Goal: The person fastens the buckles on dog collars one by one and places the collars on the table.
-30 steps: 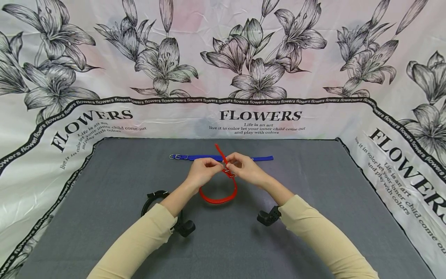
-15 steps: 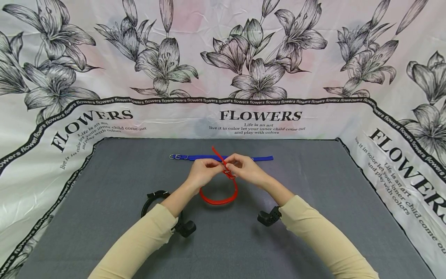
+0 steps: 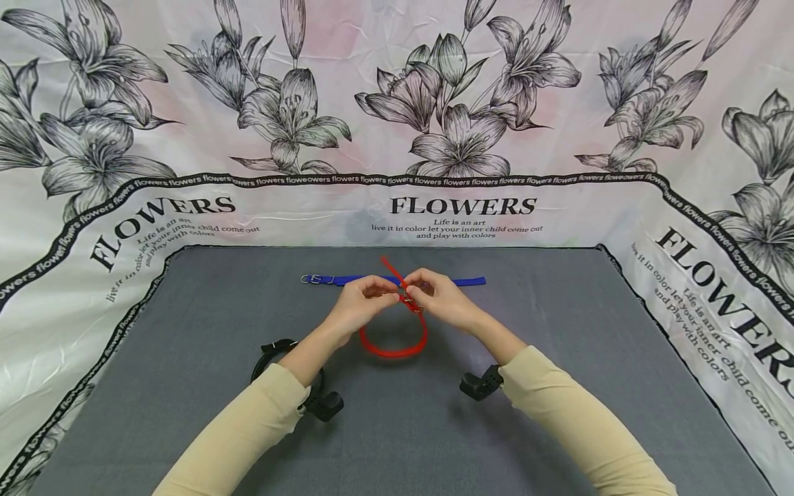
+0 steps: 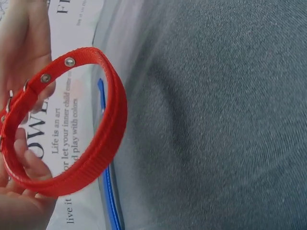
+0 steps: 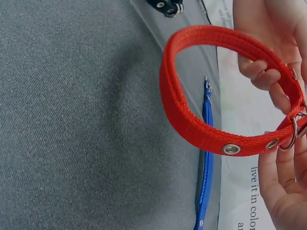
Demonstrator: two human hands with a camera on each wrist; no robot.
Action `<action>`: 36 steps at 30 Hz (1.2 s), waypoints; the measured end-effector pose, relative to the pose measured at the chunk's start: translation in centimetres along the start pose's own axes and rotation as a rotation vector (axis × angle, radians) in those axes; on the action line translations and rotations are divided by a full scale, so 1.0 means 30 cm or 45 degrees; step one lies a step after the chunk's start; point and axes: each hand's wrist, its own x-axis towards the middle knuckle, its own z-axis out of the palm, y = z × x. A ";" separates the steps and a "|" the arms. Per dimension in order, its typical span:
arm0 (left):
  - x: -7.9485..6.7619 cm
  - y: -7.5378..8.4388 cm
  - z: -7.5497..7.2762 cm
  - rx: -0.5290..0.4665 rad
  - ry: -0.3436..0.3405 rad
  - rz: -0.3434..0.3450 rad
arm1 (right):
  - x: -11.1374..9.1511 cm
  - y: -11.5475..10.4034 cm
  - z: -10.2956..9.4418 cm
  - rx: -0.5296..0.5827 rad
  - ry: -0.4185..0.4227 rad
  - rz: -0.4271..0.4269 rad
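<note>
A red collar [image 3: 393, 354] hangs as a closed loop above the table, its free strap end pointing up and away. My left hand [image 3: 356, 306] pinches it on the left beside the metal buckle [image 3: 406, 300]. From the right, my right hand [image 3: 443, 300] grips the strap close to the same spot, fingertips near the left ones. Metal eyelets [image 5: 231, 149] and a D-ring [image 5: 293, 134] show on the collar in the right wrist view. The left wrist view shows the loop [image 4: 112, 122] hanging free below both hands; the fingertips partly cover the buckle there.
Behind the hands a blue collar [image 3: 347, 280] lies stretched out flat on the grey tabletop [image 3: 558, 331]. A black collar [image 3: 263, 362] lies coiled at left, partly under the left forearm. A flower-printed cloth [image 3: 459, 213] rises around the table's back and sides.
The red loop has shifted slightly right and up with both hands. Its free end tipped left, then swung partly back. Both hands keep their hold; the blue and black collars stay put.
</note>
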 end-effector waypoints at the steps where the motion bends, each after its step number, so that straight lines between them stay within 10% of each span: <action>1: -0.001 0.001 -0.003 0.001 -0.017 0.006 | 0.001 0.002 -0.002 -0.003 0.010 0.001; 36: -0.003 -0.008 -0.002 -0.049 0.089 -0.006 | -0.038 -0.097 -0.002 -0.017 0.003 0.054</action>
